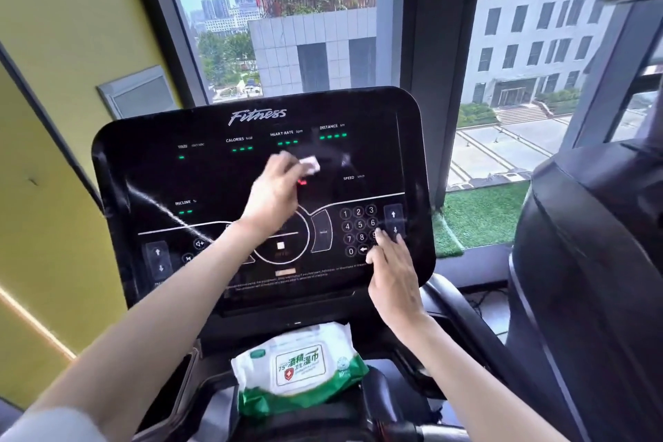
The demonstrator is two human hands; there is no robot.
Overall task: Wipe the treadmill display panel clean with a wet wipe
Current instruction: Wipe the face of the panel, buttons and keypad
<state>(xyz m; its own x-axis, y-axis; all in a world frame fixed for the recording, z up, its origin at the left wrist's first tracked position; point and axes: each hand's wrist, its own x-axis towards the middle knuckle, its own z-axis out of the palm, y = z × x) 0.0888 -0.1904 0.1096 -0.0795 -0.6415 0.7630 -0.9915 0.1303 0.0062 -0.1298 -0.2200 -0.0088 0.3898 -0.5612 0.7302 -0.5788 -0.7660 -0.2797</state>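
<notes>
A pale, whitish sleeve (53,423) is being worn on the left arm (161,326), ending near the elbow. The left hand (276,190) and the right hand (393,280) are being left uncovered.

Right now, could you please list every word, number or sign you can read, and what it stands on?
"Fitness": top of the treadmill display panel.
"TIME", "CALORIES", "HEART RATE", "DISTANCE", "SPEED", "INCLINE": readout labels on the panel.
"0" to "9": number keypad.
"75" and "酒精湿巾": wet wipe pack.
Unit marks beside the labels and the fine print along the panel's bottom: too blurred to read.
</notes>
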